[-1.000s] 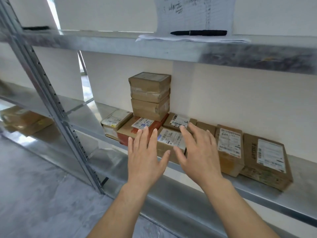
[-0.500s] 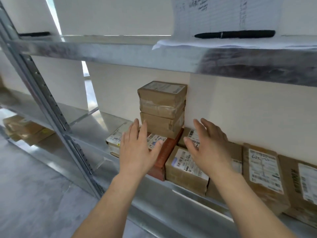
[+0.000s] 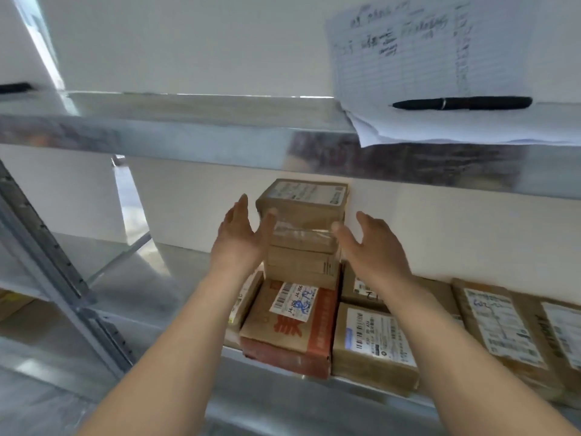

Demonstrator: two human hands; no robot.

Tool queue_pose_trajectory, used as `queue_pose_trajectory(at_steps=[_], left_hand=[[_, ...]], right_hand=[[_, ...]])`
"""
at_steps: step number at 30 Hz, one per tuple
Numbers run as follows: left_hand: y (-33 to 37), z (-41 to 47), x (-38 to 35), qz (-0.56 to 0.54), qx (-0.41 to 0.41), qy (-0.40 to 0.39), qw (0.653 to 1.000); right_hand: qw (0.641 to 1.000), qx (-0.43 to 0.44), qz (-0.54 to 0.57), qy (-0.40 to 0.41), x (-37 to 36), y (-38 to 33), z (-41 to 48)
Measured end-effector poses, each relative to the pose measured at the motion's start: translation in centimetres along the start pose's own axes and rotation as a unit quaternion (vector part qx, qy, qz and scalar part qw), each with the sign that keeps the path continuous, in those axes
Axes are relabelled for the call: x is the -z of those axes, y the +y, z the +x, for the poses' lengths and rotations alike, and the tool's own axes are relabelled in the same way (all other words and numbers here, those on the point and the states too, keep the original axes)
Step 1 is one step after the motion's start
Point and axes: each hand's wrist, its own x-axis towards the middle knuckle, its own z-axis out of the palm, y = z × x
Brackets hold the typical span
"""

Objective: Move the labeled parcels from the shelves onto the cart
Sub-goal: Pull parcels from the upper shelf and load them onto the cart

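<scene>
A stack of three brown parcels stands on the middle shelf, on top of a red and brown labeled parcel. The top parcel carries a white label. My left hand is at the stack's left side, fingers straight, thumb against the front of the top parcel. My right hand is at the stack's right side, fingers spread, thumb at the second parcel. Neither hand grips a parcel. More labeled parcels lie flat in a row to the right. The cart is out of view.
The upper shelf hangs just above the stack and bears a lined sheet of paper with a black pen. A steel upright slants at the left. Brown boxes lie on a lower shelf at far left.
Both hands have risen from the flat parcels to either side of the stack. The view has moved closer and tilted up.
</scene>
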Motion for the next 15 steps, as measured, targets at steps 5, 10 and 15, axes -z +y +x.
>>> queue_pose_trajectory(at_steps=[5, 10, 15], left_hand=[[0.3, 3.6, 0.5, -0.035, 0.022, -0.087, 0.995], [0.2, 5.1, 0.7, -0.157, 0.051, -0.143, 0.976], [-1.2, 5.3, 0.3, -0.238, 0.068, -0.128, 0.96]], right_hand=[[0.997, -0.026, 0.07, 0.002, -0.4, -2.6, 1.5], [0.991, -0.075, 0.111, 0.025, -2.3, -3.3, 2.9], [0.982, -0.096, 0.149, 0.066, -3.8, -3.5, 2.3]])
